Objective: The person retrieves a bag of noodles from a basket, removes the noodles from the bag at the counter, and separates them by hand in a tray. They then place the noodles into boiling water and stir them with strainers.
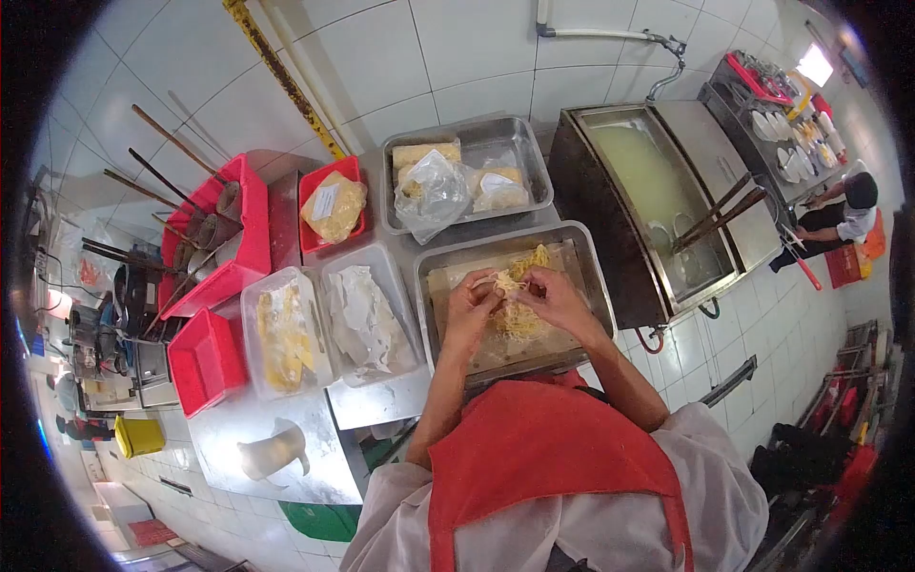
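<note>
Both hands meet over a large metal tray point(599, 276) lined with a brown sheet point(467, 360). My left hand point(471, 303) is closed, its fingers gripping pale yellow noodles point(515, 286). Close beside it, my right hand point(555, 301) also has its fingers pinched on the strands. Beneath the hands lies a loose pile of noodles point(519, 326), partly covered by my fingers. Another small clump of noodles point(532, 259) sits at the tray's far side.
Behind stands a metal tray point(534, 143) with bagged noodles. To the left are two plastic tubs point(255, 334), red baskets point(205, 367) and a red crate point(253, 219) with long-handled strainers. A boiler point(639, 172) with cloudy liquid stands right; a person point(848, 214) works beyond it.
</note>
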The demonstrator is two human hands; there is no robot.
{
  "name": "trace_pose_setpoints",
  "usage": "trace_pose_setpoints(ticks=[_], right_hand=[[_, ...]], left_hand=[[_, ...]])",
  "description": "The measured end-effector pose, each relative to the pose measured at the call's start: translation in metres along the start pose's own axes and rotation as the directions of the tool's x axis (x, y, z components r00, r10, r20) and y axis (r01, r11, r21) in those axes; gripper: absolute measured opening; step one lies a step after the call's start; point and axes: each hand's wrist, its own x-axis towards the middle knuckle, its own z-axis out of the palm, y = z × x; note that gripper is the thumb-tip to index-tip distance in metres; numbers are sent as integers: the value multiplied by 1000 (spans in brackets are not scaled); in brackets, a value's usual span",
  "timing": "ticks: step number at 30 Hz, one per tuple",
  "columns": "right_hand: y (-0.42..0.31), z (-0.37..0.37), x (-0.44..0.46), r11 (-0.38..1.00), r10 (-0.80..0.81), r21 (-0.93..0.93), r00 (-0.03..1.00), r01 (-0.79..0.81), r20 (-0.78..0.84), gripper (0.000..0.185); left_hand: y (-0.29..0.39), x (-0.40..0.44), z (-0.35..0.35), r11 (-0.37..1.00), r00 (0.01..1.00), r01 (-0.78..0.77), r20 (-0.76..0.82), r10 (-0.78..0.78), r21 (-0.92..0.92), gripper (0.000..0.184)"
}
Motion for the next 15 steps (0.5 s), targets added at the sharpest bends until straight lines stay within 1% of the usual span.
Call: trace_pose_setpoints(ticks=[1,2,4,5,6,7,8,9,10,11,12,13,14,15], right_hand=[[-2,-1,0,996,52,-69,999,-50,17,22],[1,0,0,996,52,-68,999,-51,17,22],[11,4,0,986,-165,-34,980,163,-110,21],[14,6,0,986,-164,-35,980,161,-112,21],[16,8,1,983,-181,1,972,183,-153,19],[16,9,2,978,-196,36,961,207,-192,18],[15,10,2,977,-198,36,961,209,-191,18],[14,12,2,959,-216,140,957,245,-196,17],[7,11,1,930,-231,242,951,278,-203,16],[0,8,-1,930,-231,242,951,278,-203,16],[-8,2,-4,958,-158,225,982,178,-105,16],[-14,-1,-5,977,-80,198,997,80,-8,17],[-9,-1,-5,977,-79,198,997,79,-9,17],[0,-1,-2,989,-26,144,1000,24,15,19]], left_hand=[[-1,1,0,999,999,-35,7,35,32,35],[-2,1,1,996,998,-70,16,69,64,33],[-2,0,4,997,998,-59,10,59,44,31],[-1,0,6,999,999,-48,4,48,23,28],[1,-1,7,999,999,-48,5,48,23,28],[4,-2,10,994,1000,8,-22,-6,111,25],[6,-2,10,978,997,66,-54,-56,197,21],[5,-1,9,978,997,66,-56,-56,197,21],[1,2,6,974,998,35,-59,-22,222,19],[-2,4,3,969,998,5,-61,11,248,16],[-7,6,1,969,998,6,-60,10,248,16],[-8,8,2,973,994,-105,-18,111,206,16],[-10,8,2,964,977,-213,19,213,160,16],[-11,8,2,964,977,-214,18,213,160,16]])
